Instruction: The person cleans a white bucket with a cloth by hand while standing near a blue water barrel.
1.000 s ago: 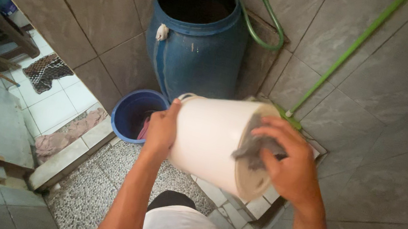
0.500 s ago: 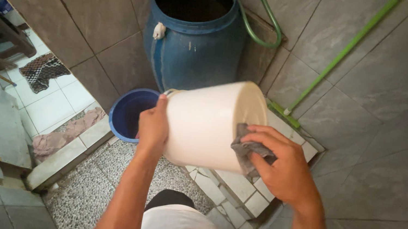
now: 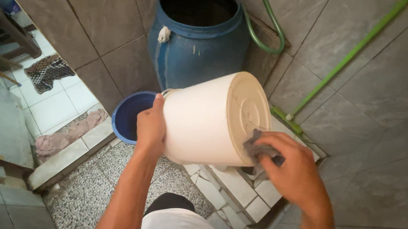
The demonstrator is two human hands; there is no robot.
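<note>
Both hands are working on a white bucket [image 3: 202,122] tipped sideways: the left hand [image 3: 151,128] is gripping its rim, the right hand [image 3: 291,170] is pressing a grey rag [image 3: 258,151] against its base. Beyond the left hand, a blue basin [image 3: 129,116] and blue barrel [image 3: 198,47] are standing.

One view only, head-worn camera. Looks steeply down from above person's own arms and chest. Near: white bucket [image 3: 209,118] and both hands fill centre. Farther ahead, at frame top: blue drum [image 3: 200,36] in tiled corner. Left edge takes in doorway and floor beyond. No second view, so no shared part.
</note>
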